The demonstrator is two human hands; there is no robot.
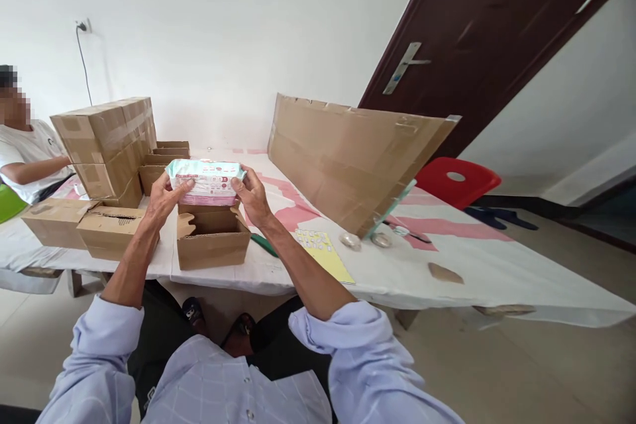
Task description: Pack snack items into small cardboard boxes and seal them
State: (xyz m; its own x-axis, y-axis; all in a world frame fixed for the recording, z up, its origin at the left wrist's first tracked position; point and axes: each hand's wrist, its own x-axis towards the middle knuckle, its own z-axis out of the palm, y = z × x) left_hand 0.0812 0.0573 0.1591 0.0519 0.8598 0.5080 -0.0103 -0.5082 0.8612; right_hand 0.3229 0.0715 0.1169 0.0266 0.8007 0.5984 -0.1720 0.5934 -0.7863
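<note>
Between my two hands is a soft plastic package, mint green on top with a white and pink printed side; its exact contents do not show. My left hand grips the package's left end, thumb on the printed side. On the right end, my right hand is closed in the same way. Just below and in front of the package stands an open cardboard box, its flaps raised and its inside dark. Left of it sit a brown carton and another carton.
Stacked taped cartons stand at the left, near a person in white. A large cardboard sheet leans across the table. Yellow paper, tape rolls and a cardboard scrap lie right. Beyond is a red chair.
</note>
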